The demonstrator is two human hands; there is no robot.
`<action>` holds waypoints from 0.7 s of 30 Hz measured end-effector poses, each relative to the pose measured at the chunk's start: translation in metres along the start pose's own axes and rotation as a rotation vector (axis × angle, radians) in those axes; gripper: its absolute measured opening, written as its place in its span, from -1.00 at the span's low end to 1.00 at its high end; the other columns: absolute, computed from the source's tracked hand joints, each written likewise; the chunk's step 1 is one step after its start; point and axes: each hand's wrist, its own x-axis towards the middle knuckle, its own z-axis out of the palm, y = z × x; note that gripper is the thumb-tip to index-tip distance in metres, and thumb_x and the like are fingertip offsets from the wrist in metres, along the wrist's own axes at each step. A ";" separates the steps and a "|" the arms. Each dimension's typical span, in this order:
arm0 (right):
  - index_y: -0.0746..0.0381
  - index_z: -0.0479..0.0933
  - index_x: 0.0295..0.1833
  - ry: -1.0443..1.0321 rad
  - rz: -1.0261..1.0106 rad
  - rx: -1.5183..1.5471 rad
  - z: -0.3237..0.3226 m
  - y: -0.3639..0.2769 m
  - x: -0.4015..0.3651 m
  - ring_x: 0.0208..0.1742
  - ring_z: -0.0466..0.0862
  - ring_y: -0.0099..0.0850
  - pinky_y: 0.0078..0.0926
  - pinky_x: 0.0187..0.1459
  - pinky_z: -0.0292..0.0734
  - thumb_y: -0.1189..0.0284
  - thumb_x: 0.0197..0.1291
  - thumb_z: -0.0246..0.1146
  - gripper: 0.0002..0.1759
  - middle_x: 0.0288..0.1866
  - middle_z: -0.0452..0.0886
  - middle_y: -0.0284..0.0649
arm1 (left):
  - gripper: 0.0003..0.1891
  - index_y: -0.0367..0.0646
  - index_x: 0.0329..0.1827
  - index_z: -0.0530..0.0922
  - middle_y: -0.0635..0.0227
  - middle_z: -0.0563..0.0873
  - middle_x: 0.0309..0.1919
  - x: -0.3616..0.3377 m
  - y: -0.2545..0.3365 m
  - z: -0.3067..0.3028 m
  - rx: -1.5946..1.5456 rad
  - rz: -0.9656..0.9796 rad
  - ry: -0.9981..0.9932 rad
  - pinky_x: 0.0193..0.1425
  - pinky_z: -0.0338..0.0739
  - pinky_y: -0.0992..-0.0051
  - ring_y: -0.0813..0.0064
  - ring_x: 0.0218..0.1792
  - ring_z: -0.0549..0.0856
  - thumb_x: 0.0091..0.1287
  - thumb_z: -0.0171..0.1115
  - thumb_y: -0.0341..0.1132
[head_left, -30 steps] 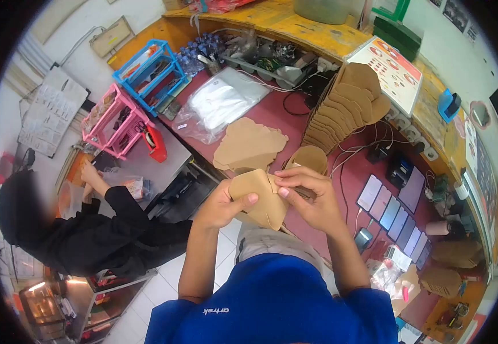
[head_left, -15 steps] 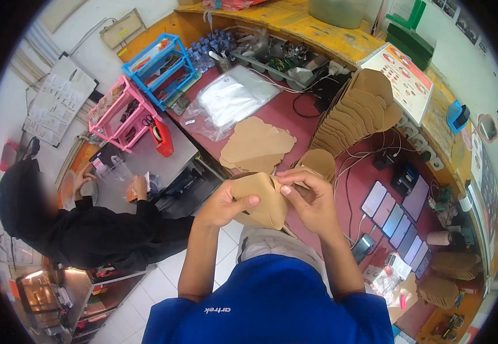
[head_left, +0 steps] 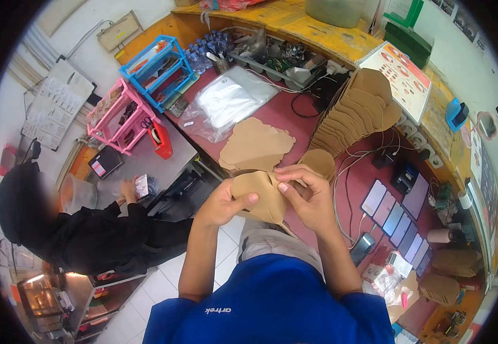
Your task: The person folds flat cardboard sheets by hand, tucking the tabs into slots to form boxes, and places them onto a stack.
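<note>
A partly folded brown paper food box [head_left: 259, 195] is held in front of my chest. My left hand [head_left: 219, 205] grips its left side, thumb across the near face and the other fingers hidden behind. With thumb and fingertips, my right hand [head_left: 305, 194] pinches the box's upper right edge, where flaps meet at a slot. Just beyond the box, flat brown cardboard blanks [head_left: 256, 143] lie in a loose pile on the red tabletop [head_left: 349, 172]. Past my right hand stands a long row of nested brown boxes [head_left: 349, 114].
A co-worker in black [head_left: 100, 238] works at a grey table on the left. Clear plastic bags [head_left: 229, 100] lie beyond the blanks. Several phones [head_left: 398, 226] and trailing cables [head_left: 346, 206] are on the right. A blue rack [head_left: 160, 71] and pink basket [head_left: 123, 117] stand at the back left.
The lower part of the box has drawn in slightly while both hands keep their hold. The co-worker's hands have come together around a small package.
</note>
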 end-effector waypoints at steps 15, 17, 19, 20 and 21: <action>0.38 0.70 0.08 -0.035 -0.073 -0.418 -0.014 -0.008 0.002 0.24 0.69 -0.36 -0.46 0.22 0.64 0.68 0.38 0.30 -0.78 0.19 0.68 -0.10 | -0.52 -0.34 0.45 0.47 0.26 0.68 0.25 0.008 -0.007 0.030 -0.275 -0.056 0.042 0.36 0.56 0.39 0.48 0.25 0.67 0.51 0.31 -0.43; 0.36 0.71 0.05 0.004 -0.088 -0.377 -0.017 -0.003 0.004 0.15 0.72 -0.33 -0.46 0.15 0.64 0.65 0.35 0.33 -0.80 0.12 0.71 -0.12 | -0.55 -0.33 0.44 0.48 0.26 0.69 0.24 0.008 -0.009 0.037 -0.285 -0.043 0.053 0.37 0.56 0.37 0.47 0.25 0.67 0.53 0.29 -0.44; 0.33 0.73 0.02 0.040 -0.108 -0.337 -0.022 -0.003 0.006 0.05 0.76 -0.31 -0.46 0.08 0.64 0.61 0.31 0.36 -0.81 0.05 0.74 -0.14 | -0.56 -0.33 0.42 0.48 0.24 0.69 0.24 0.008 -0.012 0.042 -0.369 -0.068 0.073 0.37 0.57 0.35 0.46 0.24 0.68 0.54 0.29 -0.42; 0.37 0.71 0.06 -0.012 -0.071 -0.317 -0.026 -0.004 0.006 0.14 0.72 -0.34 -0.45 0.17 0.62 0.65 0.35 0.33 -0.80 0.13 0.72 -0.12 | -0.56 -0.33 0.42 0.48 0.24 0.69 0.24 0.006 -0.014 0.043 -0.370 -0.068 0.070 0.37 0.57 0.35 0.46 0.24 0.68 0.54 0.29 -0.42; 0.41 0.70 0.09 -0.062 -0.035 -0.297 -0.028 -0.005 0.006 0.23 0.69 -0.36 -0.44 0.26 0.61 0.68 0.39 0.29 -0.78 0.20 0.69 -0.10 | -0.57 -0.33 0.42 0.49 0.23 0.69 0.24 0.005 -0.016 0.044 -0.392 -0.071 0.086 0.37 0.58 0.34 0.45 0.24 0.69 0.54 0.29 -0.42</action>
